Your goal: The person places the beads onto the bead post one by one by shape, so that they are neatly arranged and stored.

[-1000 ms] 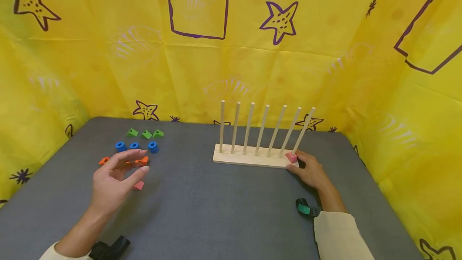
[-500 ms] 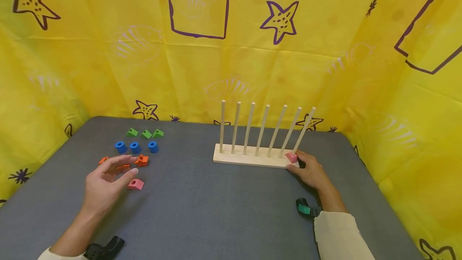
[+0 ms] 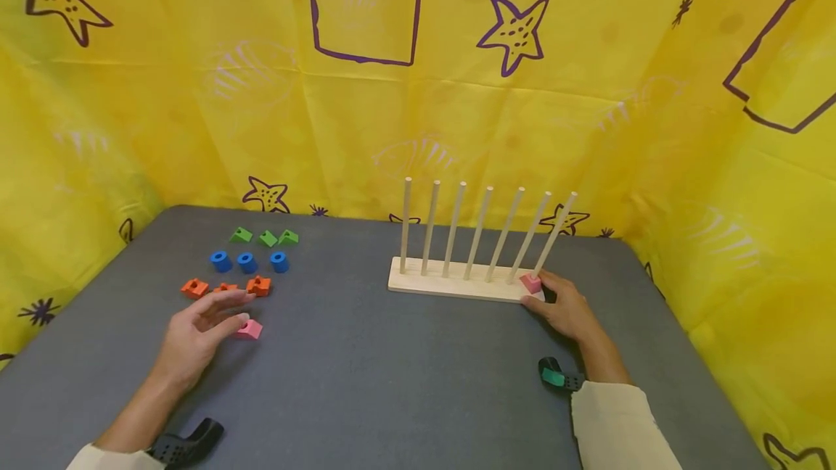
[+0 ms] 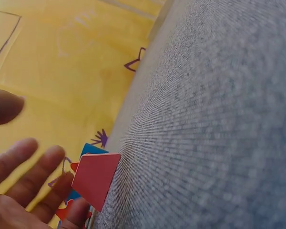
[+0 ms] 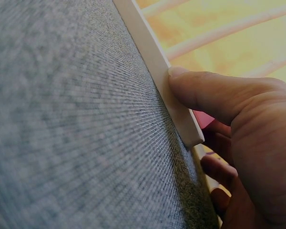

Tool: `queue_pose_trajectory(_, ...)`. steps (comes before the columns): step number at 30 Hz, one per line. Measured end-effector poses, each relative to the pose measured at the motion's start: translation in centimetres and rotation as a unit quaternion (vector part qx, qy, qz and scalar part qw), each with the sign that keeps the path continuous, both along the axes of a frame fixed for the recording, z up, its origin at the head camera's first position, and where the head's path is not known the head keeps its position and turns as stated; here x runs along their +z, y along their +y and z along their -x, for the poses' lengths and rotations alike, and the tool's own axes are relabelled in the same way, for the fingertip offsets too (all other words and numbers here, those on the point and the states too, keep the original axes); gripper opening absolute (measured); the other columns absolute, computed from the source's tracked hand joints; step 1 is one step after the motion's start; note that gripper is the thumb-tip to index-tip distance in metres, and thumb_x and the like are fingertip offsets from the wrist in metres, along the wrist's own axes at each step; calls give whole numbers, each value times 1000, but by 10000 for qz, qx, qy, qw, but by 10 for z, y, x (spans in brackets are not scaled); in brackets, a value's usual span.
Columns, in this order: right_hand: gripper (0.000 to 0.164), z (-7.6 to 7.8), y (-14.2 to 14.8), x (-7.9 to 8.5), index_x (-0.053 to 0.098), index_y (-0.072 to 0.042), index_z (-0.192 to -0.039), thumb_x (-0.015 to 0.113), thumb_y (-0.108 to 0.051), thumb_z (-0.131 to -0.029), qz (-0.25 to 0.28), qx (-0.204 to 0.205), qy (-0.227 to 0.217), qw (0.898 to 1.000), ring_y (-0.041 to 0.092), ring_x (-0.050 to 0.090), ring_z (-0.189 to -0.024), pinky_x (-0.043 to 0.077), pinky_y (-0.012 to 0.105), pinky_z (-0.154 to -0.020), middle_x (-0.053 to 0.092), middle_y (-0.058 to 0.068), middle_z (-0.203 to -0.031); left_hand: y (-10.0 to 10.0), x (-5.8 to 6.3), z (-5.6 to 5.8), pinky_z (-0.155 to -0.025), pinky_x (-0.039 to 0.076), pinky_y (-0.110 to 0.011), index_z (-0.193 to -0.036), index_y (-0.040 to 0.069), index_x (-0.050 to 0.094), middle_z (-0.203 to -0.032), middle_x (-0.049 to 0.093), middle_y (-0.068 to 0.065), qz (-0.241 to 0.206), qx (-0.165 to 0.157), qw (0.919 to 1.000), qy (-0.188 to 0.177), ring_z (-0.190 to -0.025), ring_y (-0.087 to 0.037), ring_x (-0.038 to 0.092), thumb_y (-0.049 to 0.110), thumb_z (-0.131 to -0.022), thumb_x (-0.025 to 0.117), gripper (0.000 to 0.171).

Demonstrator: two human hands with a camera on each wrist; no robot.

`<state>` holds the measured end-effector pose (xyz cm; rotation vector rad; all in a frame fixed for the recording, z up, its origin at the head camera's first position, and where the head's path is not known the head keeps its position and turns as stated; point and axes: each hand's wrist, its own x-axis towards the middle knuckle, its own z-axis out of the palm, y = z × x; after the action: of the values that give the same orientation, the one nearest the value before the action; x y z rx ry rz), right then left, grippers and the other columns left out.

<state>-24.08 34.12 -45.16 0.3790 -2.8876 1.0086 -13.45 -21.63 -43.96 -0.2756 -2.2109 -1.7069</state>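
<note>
My left hand [image 3: 189, 339] hovers over the left of the table, thumb and fingers apart with nothing between them. By its thumb lies a pink block [image 3: 251, 330] with a hole; the left wrist view shows this pink block [image 4: 97, 180] just beyond the fingers. My right hand [image 3: 570, 312] grips the right end of a wooden peg board [image 3: 451, 285] with a row of upright pegs. In the right wrist view, the thumb [image 5: 205, 90] presses the front edge of the board while the other fingers lie behind. Another pink block [image 3: 533, 284] sits at the foot of the rightmost peg.
Beyond my left hand, orange blocks [image 3: 259, 285], blue cylinders [image 3: 279, 262] and green triangular blocks [image 3: 241, 236] lie in rows on the grey table [image 3: 366, 376]. A yellow patterned cloth [image 3: 366, 122] hangs behind the table and at both sides.
My left hand has lowered and come toward the pink block, uncovering the orange and blue pieces behind it. The right hand keeps its grip on the peg board.
</note>
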Motion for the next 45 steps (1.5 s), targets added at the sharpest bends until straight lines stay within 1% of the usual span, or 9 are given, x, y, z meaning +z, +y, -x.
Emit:
queue_pose_trajectory(5, 66, 0, 0, 2, 45, 5, -140, 71, -29, -89, -2, 4, -8, 10000, 48, 33, -130, 19, 65, -104, 42, 27, -142, -3, -7, 2, -77, 47, -15, -122, -14, 55, -109, 67, -11, 703, -137, 9973, -189, -96, -13, 62, -12, -85, 66, 39)
queue_pose_trajectory(7, 67, 0, 0, 2, 45, 5, -140, 71, -29, -89, 1, 1, -40, 10000, 49, 33, -130, 19, 65, -104, 41, 27, -142, -4, -8, 3, -76, 47, -15, -122, -9, 58, -108, 67, -14, 1090, -1, 9937, -269, -94, -11, 62, -12, -82, 68, 42)
queue_pose_trajectory(13, 68, 0, 0, 3, 44, 5, -141, 71, -30, -89, 22, 28, -96, 9999, 49, 32, -131, 19, 64, -105, 39, 28, -143, -4, -6, 2, -77, 42, -14, -119, 2, 65, -109, 68, -10, 2191, 398, 9711, -858, -97, -6, 57, -3, -81, 73, 39)
queue_pose_trajectory(22, 69, 0, 0, 2, 42, 4, -142, 71, -31, -89, -20, 1, -156, 9999, 48, 30, -132, 18, 65, -105, 38, 27, -145, -4, -6, 2, -74, 41, -10, -114, 2, 68, -108, 67, -14, 2472, 862, 9625, -715, -96, -19, 60, 15, -81, 80, 37)
queue_pose_trajectory(29, 68, -1, 0, 1, 43, 4, -141, 71, -29, -89, 14, 46, -82, 10000, 49, 31, -132, 18, 66, -104, 39, 27, -144, -1, -7, 2, -72, 47, -37, -104, 2, 71, -101, 68, -18, 3027, 1168, 9451, -399, -92, -33, 60, 8, -77, 81, 30)
queue_pose_trajectory(32, 67, -1, 0, 1, 44, 5, -140, 71, -28, -89, 19, 86, -19, 10000, 49, 32, -131, 18, 65, -104, 40, 27, -143, 4, -4, 1, -69, 47, -29, -103, 2, 71, -100, 68, -16, 3002, 1256, 9453, -233, -86, -28, 61, 8, -77, 81, 29)
queue_pose_trajectory(36, 67, 0, 2, 1, 45, 5, -140, 71, -29, -89, -10, 80, -17, 10000, 49, 32, -131, 19, 65, -104, 40, 27, -143, 13, 4, -1, -60, 45, -15, -104, 4, 71, -96, 68, -12, 2768, 1312, 9519, -102, -73, -11, 60, 11, -77, 82, 30)
queue_pose_trajectory(40, 67, 1, 2, 0, 44, 3, -141, 71, -29, -89, 37, 76, -8, 10000, 48, 33, -131, 19, 66, -104, 41, 26, -143, 27, 16, -3, -60, 47, -12, -107, 3, 70, -99, 67, -13, 2263, 1219, 9662, -177, -72, -2, 59, 13, -79, 82, 32)
queue_pose_trajectory(45, 65, 1, 1, -1, 47, 4, -139, 72, -27, -88, 41, 118, 103, 9999, 48, 35, -129, 20, 65, -104, 43, 26, -141, 44, 33, -2, -69, 50, -13, -110, 0, 67, -105, 65, -16, 1332, 984, 9855, -367, -80, -2, 64, 14, -82, 79, 34)
